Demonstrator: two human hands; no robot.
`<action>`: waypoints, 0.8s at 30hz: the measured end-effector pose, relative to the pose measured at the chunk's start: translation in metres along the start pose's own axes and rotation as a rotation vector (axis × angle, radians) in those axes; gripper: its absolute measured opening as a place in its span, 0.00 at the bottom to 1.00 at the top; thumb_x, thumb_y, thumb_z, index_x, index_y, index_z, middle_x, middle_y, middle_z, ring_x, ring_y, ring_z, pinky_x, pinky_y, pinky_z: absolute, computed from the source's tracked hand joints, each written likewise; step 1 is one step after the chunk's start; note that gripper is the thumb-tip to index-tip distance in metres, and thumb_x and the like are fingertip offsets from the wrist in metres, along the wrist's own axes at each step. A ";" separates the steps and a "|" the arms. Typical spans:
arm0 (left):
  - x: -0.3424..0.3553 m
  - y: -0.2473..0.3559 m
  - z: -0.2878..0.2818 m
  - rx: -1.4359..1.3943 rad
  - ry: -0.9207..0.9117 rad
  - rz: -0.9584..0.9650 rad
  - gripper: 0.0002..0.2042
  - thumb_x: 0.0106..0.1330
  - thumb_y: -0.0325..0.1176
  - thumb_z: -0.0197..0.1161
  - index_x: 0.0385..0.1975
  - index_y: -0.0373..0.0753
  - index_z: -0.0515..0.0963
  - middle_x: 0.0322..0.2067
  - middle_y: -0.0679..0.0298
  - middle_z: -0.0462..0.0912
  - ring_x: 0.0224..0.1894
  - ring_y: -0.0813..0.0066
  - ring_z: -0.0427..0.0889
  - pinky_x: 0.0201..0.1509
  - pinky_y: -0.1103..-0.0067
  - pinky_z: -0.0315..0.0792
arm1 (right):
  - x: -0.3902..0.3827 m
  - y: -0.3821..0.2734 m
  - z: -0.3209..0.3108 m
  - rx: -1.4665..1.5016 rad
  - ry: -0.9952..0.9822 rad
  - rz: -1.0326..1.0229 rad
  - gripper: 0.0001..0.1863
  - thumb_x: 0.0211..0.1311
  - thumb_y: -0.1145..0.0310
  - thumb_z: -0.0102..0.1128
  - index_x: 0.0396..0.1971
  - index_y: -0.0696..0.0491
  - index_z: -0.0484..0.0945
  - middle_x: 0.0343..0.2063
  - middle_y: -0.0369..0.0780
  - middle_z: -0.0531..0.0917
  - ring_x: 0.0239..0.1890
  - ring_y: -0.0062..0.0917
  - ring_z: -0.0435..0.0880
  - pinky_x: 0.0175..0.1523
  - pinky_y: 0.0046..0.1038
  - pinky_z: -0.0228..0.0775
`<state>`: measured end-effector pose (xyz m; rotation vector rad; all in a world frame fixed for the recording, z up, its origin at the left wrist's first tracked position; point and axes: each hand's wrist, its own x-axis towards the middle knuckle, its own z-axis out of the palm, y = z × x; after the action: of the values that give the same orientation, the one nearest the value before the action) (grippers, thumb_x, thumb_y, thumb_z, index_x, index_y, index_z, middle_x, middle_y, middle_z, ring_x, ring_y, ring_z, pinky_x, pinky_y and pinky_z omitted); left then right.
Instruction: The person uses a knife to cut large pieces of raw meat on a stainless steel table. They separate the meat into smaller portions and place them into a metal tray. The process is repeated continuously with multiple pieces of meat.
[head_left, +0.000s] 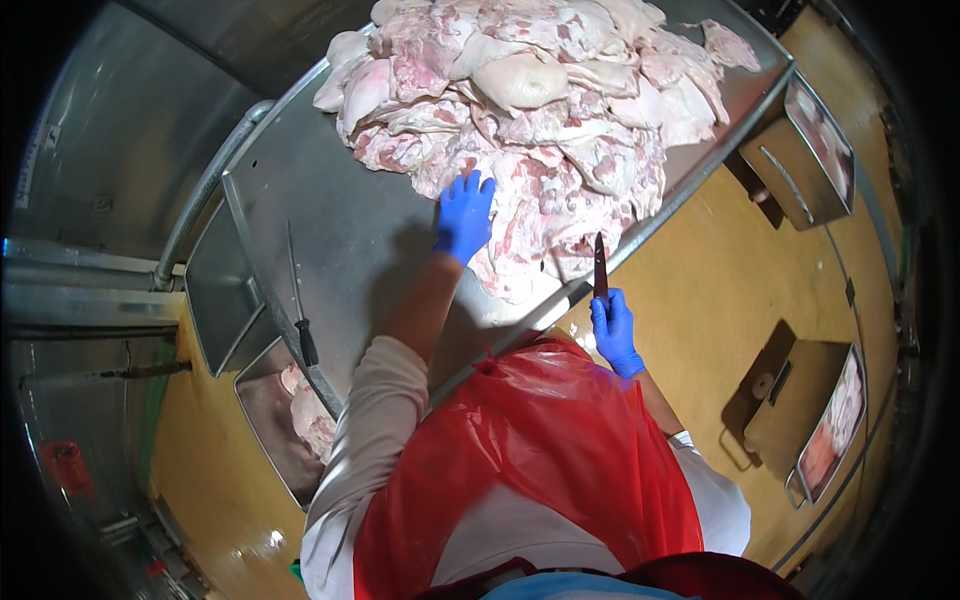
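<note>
A big heap of raw, pale pink meat pieces with skin and fat (pixel 520 80) covers the far part of a metal table (pixel 330 190). My left hand (pixel 465 218), in a blue glove, lies on the heap's near left edge with its fingers stretched out. Beyond the table's right edge, my right hand (pixel 616 335), also gloved in blue, is closed round the handle of a knife (pixel 600 262). Its blade points away from me, beside the nearest meat. Left of my left arm, a sharpening steel with a black handle (pixel 307 342) lies on the table.
Two metal carts with meat inside, one farther (pixel 800 170) and one nearer (pixel 800 420), stand on the yellowish floor at right. Under the table's left edge are a metal bin (pixel 268 400) holding meat and another metal container (pixel 215 300). A metal pipe (pixel 205 190) runs along the left side.
</note>
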<state>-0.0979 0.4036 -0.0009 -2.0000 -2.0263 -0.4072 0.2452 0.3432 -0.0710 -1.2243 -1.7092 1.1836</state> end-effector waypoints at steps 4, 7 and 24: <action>0.008 -0.032 0.029 -0.128 -0.004 -0.002 0.16 0.49 0.29 0.67 0.40 0.44 0.78 0.39 0.61 0.79 0.44 0.55 0.79 0.42 0.63 0.79 | 0.049 -0.005 -0.015 -0.015 -0.028 -0.055 0.07 0.74 0.67 0.57 0.41 0.56 0.73 0.18 0.34 0.70 0.20 0.17 0.66 0.26 0.28 0.61; -0.003 -0.036 0.008 -0.227 -0.141 -0.031 0.16 0.48 0.29 0.66 0.39 0.44 0.78 0.40 0.62 0.79 0.42 0.54 0.80 0.42 0.61 0.78 | 0.070 -0.005 -0.017 0.007 -0.059 -0.067 0.07 0.74 0.68 0.58 0.41 0.56 0.73 0.18 0.34 0.71 0.21 0.16 0.67 0.27 0.27 0.61; -0.239 0.043 -0.031 -0.475 0.194 -0.670 0.16 0.58 0.31 0.66 0.47 0.38 0.79 0.45 0.51 0.81 0.51 0.47 0.78 0.56 0.61 0.75 | 0.096 -0.068 0.098 -0.063 -0.806 -0.060 0.07 0.74 0.69 0.54 0.45 0.56 0.71 0.22 0.35 0.72 0.26 0.17 0.69 0.31 0.27 0.64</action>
<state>-0.0514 0.1710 -0.0619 -1.3313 -2.5951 -1.2616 0.1072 0.3991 -0.0351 -0.7458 -2.3389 1.7376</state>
